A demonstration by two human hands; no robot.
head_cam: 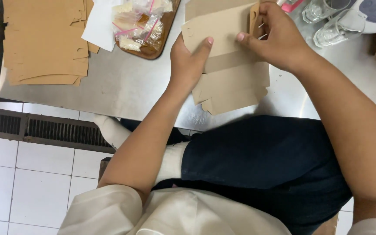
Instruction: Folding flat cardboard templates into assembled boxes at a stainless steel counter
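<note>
a flat brown cardboard box blank, matte and creased along straight fold lines, lies at the near edge of a brushed steel table, its notched lower flaps jutting past the rim toward the person's lap. the left hand presses on the blank's left side, palm down, thumb stretched across the card, fingers spread flat rather than closed around anything. the right hand pinches a narrow upright side flap at the blank's upper right corner, thumb on the panel face and fingers curled behind the flap. the board looks thin, stiff and uncoated, with rounded cut-outs on its left edge. far left on the table sits a stack of like brown blanks. between stack and hands, a dark wooden tray holds small clear plastic packets with pink seals. beyond the right hand stand two clear glasses.
</note>
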